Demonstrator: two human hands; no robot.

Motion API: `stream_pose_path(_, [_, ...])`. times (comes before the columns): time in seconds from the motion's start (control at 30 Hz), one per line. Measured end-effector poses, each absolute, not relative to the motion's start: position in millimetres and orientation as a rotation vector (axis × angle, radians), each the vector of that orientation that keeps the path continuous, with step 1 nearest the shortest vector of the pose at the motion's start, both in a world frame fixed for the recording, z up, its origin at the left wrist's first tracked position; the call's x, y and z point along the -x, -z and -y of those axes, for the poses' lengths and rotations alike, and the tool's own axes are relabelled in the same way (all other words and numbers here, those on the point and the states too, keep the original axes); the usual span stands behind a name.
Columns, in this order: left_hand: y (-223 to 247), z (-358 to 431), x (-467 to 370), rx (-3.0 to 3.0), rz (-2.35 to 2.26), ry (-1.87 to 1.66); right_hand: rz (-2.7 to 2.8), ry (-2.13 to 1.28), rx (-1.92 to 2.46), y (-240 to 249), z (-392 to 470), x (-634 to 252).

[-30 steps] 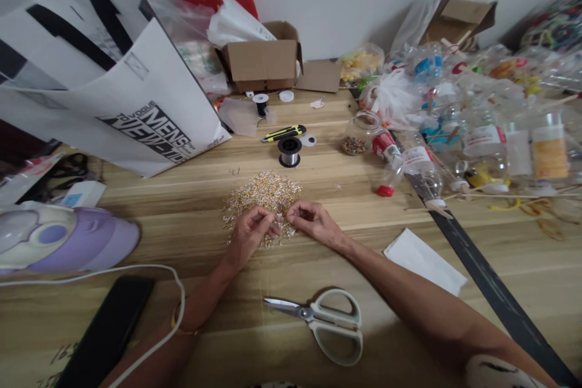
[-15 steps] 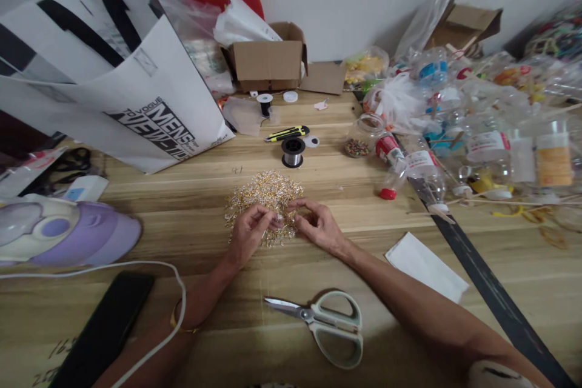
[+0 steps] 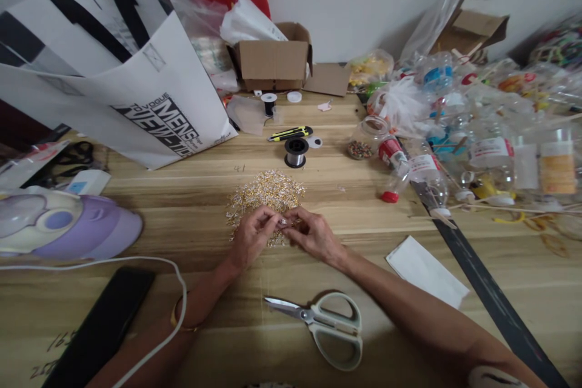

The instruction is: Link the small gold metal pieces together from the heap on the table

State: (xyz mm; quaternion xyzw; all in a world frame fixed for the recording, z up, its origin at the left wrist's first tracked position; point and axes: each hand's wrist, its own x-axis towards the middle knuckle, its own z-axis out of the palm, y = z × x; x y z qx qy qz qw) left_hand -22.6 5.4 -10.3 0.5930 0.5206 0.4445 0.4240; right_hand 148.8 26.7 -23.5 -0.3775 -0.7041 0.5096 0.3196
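A loose pile of small gold and silver pieces (image 3: 268,189) lies on the wooden table; they are too small to name exactly. Over its near side, my left hand (image 3: 254,233) is closed, pinching a small shiny silvery piece (image 3: 282,222). My right hand (image 3: 317,235) meets it from the other side, thumb and forefinger closed at the same piece. The fingers partly cover it. Nearer to me, scissors with pale handles (image 3: 336,330) lie slightly spread, blades pointing left. Beyond the pile stands a spool of silvery wire (image 3: 296,153).
A yellow-black utility knife (image 3: 290,133) and a black spool (image 3: 269,105) lie farther back. Plastic bottles (image 3: 425,167) and a bead jar (image 3: 364,140) crowd the right. At left are a large paper bag (image 3: 182,103), a purple appliance (image 3: 100,227), a white cable (image 3: 179,279) and a black phone (image 3: 104,321).
My right hand has moved left and its fingers have closed in on the small shiny piece at my left fingertips. The whole view has shifted slightly.
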Motion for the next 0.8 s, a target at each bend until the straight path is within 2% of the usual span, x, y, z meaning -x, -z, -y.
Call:
stream_pose_path(0.37, [12.8, -8.3, 24.2, -1.575, -1.255, -1.190, 1.644, -1.431, 0.954, 25.9, -35.4, -151.4])
stream_pose_path(0.63, [18.5, -10.4, 24.3, -1.620, -1.240, -1.187, 1.915, -1.011, 0.856, 17.1, -33.2, -153.2])
stream_pose_path(0.8, [19.1, -10.9, 24.8, -1.653, -1.257, -1.188, 2.027, -0.865, 0.748, 18.5, -32.0, -154.1])
